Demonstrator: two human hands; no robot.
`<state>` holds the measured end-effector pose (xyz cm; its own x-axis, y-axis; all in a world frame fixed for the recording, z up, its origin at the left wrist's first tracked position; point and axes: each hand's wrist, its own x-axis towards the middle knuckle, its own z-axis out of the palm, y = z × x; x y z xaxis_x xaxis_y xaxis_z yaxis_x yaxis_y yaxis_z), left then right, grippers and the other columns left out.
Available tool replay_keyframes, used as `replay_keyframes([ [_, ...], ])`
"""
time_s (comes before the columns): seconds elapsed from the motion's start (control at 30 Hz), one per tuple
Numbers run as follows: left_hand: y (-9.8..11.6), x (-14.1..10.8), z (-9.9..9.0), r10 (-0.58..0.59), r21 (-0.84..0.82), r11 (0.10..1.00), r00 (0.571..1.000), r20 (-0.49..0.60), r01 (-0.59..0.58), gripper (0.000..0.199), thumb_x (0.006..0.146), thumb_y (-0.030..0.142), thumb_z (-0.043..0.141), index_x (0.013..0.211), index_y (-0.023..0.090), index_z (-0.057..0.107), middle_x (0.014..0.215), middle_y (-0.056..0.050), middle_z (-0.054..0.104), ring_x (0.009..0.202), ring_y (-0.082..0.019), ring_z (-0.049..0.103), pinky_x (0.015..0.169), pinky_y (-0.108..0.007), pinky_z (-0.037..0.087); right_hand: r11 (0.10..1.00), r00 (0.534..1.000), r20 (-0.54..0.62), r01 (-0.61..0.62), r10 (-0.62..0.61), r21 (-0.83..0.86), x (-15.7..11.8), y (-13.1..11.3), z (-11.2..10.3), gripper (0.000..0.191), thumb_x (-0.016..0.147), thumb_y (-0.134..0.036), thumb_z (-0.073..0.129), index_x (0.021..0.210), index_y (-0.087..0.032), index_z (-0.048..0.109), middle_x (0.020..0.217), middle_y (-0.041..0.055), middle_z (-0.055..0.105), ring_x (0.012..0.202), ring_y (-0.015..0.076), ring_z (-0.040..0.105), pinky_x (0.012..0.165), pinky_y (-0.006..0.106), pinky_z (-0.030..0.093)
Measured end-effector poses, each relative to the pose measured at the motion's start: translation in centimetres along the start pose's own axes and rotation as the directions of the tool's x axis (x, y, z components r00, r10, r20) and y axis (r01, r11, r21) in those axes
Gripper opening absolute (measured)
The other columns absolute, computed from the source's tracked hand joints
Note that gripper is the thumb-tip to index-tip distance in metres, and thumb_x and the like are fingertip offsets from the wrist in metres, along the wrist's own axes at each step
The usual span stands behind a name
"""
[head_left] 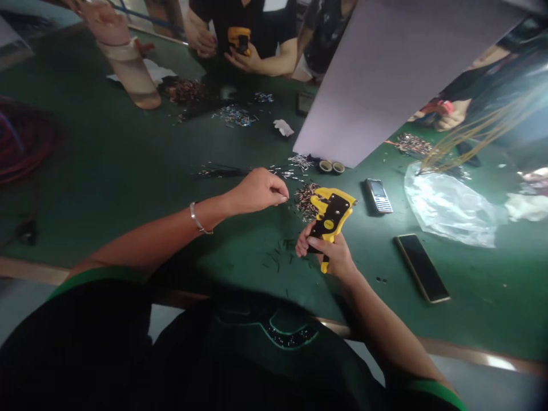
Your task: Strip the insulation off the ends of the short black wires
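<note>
"Looking for containers on this desk [128, 171], what do you find?"

"A clear plastic bag [449, 205] lying crumpled and flat at the right, glossy and creased. Nothing inside it can be made out. At the far left, a co-worker's hand [105, 23] sits above a translucent cup [132, 77]; I can't tell what it holds."

"And the hands nearest the camera?"

"The right hand [334, 254] is closed around the handle of a yellow-and-black wire stripper [331, 220], which is tilted up over the green desk. The left hand [257, 191] is closed too, fingertips pinched together, but any thin wire there is too small to tell. It hangs just beside a heap of copper wire ends [306, 201]."

"What else is lying around?"

"Short black wire snippets [278, 257] are scattered below the stripper. Two small tape rolls [331, 166] sit side by side, near a keypad phone [379, 196] and a smartphone [422, 268]. Across the desk, another person's hands hold a second yellow wire stripper [238, 40]."
</note>
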<state>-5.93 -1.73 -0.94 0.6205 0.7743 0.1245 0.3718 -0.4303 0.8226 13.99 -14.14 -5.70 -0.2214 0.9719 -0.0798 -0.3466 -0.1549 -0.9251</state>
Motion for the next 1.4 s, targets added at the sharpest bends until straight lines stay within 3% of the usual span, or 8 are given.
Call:
replay_keyframes([
  [0.2, 1.1, -1.1, 1.3, 0.180, 0.195, 0.964, 0.983, 0.030, -0.182, 0.020, 0.078, 0.017, 0.055, 0.076, 0.018, 0.075, 0.073, -0.002, 0.070, 0.064, -0.012, 0.060, 0.062, -0.025, 0.041, 0.995, 0.988, -0.119, 0.101, -0.103, -0.016, 0.0, -0.8, 0.2, 0.027, 0.070, -0.032, 0.077, 0.086, -0.020, 0.059, 0.070, 0.0011, 0.062, 0.063, 0.0197, 0.059, 0.069, 0.041, 0.052],
  [0.37, 1.7, -2.2, 3.0, 0.259, 0.344, 0.898, 0.962, 0.088, -0.274, 0.024, 0.081, 0.014, 0.051, 0.073, 0.019, 0.073, 0.069, -0.003, 0.066, 0.065, -0.014, 0.057, 0.061, -0.027, 0.038, 0.996, 0.987, -0.137, 0.085, -0.089, -0.038, 0.0, -0.7, 0.5, 0.028, 0.069, -0.034, 0.077, 0.086, -0.020, 0.061, 0.069, 0.0018, 0.064, 0.064, 0.0208, 0.060, 0.070, 0.042, 0.053],
  [0.7, 2.0, -2.9, 4.1, 0.294, 0.331, 0.884, 0.943, 0.152, -0.329, 0.026, 0.084, 0.014, 0.050, 0.071, 0.019, 0.072, 0.067, -0.002, 0.065, 0.065, -0.013, 0.057, 0.062, -0.026, 0.039, 0.987, 0.971, -0.174, 0.163, -0.162, -0.011, 0.2, 0.0, 0.4, 0.022, 0.065, -0.016, 0.072, 0.079, -0.020, 0.057, 0.068, -0.0027, 0.058, 0.058, 0.0160, 0.058, 0.064, 0.039, 0.053],
  [0.9, 1.6, -2.8, 4.1, 0.275, 0.308, 0.898, 0.948, 0.159, -0.313, 0.024, 0.082, 0.013, 0.050, 0.070, 0.018, 0.071, 0.066, -0.002, 0.065, 0.063, -0.012, 0.057, 0.061, -0.026, 0.040, 0.985, 0.962, -0.211, 0.167, -0.172, -0.043, 0.4, 0.2, 0.1, 0.020, 0.063, -0.013, 0.067, 0.078, -0.020, 0.056, 0.067, -0.0031, 0.058, 0.056, 0.0152, 0.057, 0.063, 0.038, 0.052],
  [1.13, 1.5, -2.1, 3.2, 0.168, 0.193, 0.969, 0.983, -0.068, -0.152, 0.018, 0.079, 0.017, 0.054, 0.073, 0.017, 0.071, 0.070, -0.002, 0.069, 0.061, -0.011, 0.058, 0.058, -0.024, 0.041, 0.981, 0.957, -0.216, 0.189, -0.193, -0.042, 0.5, 0.4, -0.9, 0.019, 0.067, -0.017, 0.068, 0.082, -0.020, 0.057, 0.068, -0.0022, 0.059, 0.060, 0.0164, 0.059, 0.066, 0.038, 0.052],
  [1.4, 1.1, -1.9, 3.4, 0.037, 0.083, 0.996, 0.990, -0.139, -0.025, 0.016, 0.077, 0.021, 0.057, 0.074, 0.016, 0.072, 0.068, -0.003, 0.071, 0.062, -0.011, 0.060, 0.057, -0.023, 0.043, 0.984, 0.959, -0.225, 0.154, -0.170, -0.088, 0.8, 0.2, -1.2, 0.023, 0.059, -0.011, 0.066, 0.080, -0.018, 0.062, 0.071, -0.0010, 0.063, 0.063, 0.0163, 0.059, 0.067, 0.035, 0.051],
])
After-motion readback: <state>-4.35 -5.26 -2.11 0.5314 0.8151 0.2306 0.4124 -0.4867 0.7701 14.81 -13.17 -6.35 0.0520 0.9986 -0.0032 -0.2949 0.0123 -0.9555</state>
